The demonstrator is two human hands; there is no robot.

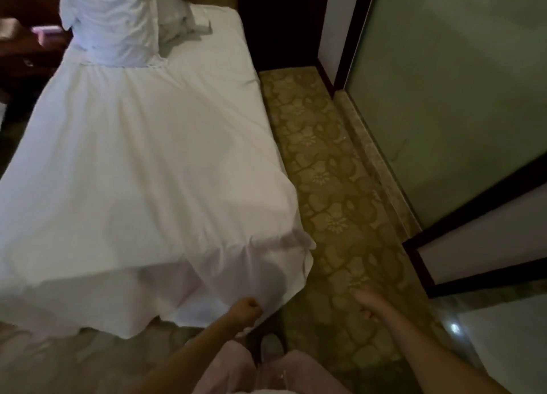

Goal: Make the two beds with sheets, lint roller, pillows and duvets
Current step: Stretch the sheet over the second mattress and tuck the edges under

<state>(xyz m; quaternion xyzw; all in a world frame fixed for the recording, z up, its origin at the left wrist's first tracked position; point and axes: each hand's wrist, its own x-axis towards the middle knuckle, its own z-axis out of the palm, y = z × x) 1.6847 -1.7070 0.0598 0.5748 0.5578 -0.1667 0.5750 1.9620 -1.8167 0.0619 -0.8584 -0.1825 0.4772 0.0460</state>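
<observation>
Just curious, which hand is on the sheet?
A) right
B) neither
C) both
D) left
D: the left hand grips the sheet at its lower edge, while the right hand hangs over the carpet, apart from the sheet.

Smooth white cloth sheet (154, 163), patterned carpet (331, 204)

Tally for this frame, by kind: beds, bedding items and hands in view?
bed: 1
spread sheet: 1
bunched white bedding pile: 1
pillow: 1
hands: 2 (left hand grips the spread sheet; right hand holds nothing)
Total: 6
</observation>
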